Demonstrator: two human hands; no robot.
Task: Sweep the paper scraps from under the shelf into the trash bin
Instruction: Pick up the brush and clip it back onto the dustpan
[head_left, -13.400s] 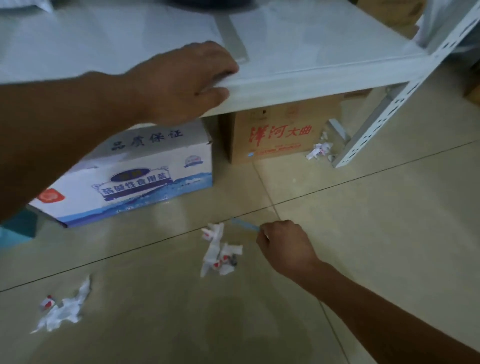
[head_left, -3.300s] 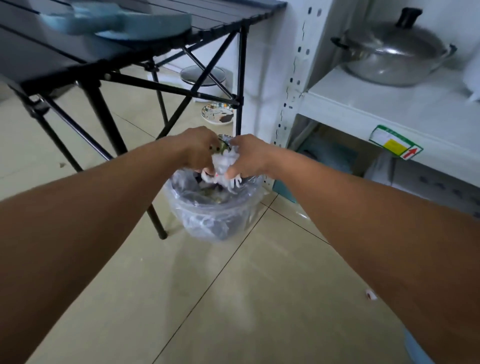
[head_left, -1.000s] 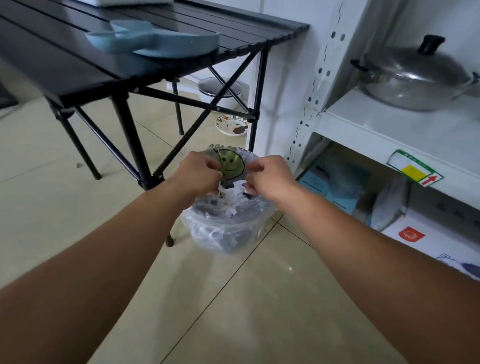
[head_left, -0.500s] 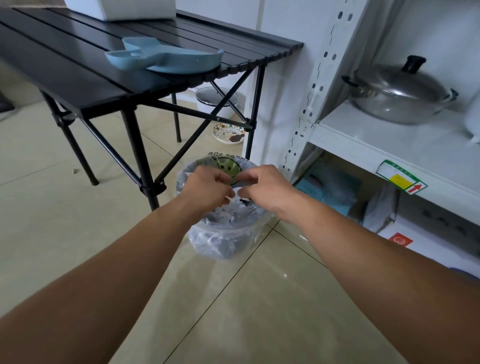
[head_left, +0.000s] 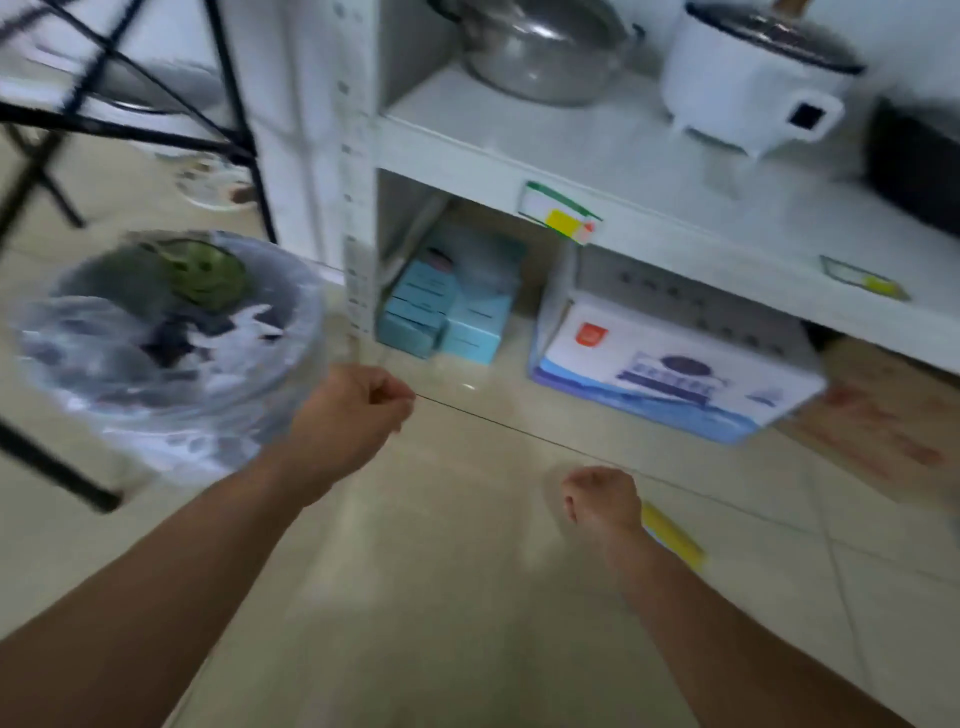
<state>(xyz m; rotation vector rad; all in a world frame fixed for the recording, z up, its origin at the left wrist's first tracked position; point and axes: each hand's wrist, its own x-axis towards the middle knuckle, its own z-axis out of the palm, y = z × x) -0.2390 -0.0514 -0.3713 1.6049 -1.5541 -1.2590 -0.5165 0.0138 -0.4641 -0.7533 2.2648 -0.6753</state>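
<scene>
White scraps (head_left: 244, 325) are lying inside the bin (head_left: 171, 410), left of the shelf (head_left: 597, 156). The left hand (head_left: 353, 415) is hanging just right of the bin, fingers loosely curled, holding nothing. The right hand (head_left: 602, 501) is curling into a loose fist farther right, over the floor (head_left: 441, 571).

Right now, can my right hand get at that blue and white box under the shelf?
Probably yes: the right hand hovers over bare floor, and nothing lies between it and the blue and white box, whose front pokes out from under the shelf.
</scene>
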